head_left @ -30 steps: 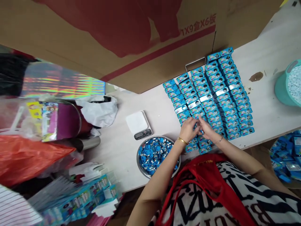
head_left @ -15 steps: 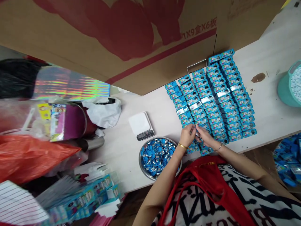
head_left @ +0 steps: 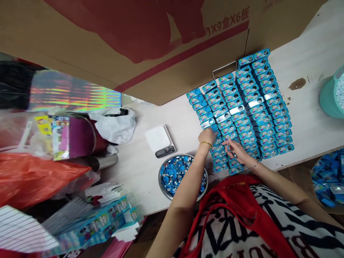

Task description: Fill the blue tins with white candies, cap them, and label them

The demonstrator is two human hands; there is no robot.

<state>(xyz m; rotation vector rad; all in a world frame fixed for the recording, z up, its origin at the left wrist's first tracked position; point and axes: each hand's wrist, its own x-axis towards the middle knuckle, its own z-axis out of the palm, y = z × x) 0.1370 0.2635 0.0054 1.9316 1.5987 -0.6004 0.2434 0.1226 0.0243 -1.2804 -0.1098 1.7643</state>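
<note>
Left hand (head_left: 208,136) touches tins (head_left: 208,124) edging open tabletop (head_left: 185,120); right (head_left: 234,149) holds caps (head_left: 229,147).

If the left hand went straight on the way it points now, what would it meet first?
The left hand would probably meet the small, blue, rectangular boxes right at its fingertips; depth is unclear, so it may already touch one.

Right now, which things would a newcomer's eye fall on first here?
First, the huge cardboard box with red print, across the top of the view. Then the rows of small blue boxes below it, with the left hand and right hand over their nearer part. Left of these, a round metal bowl holds many blue and silver pieces.
</note>
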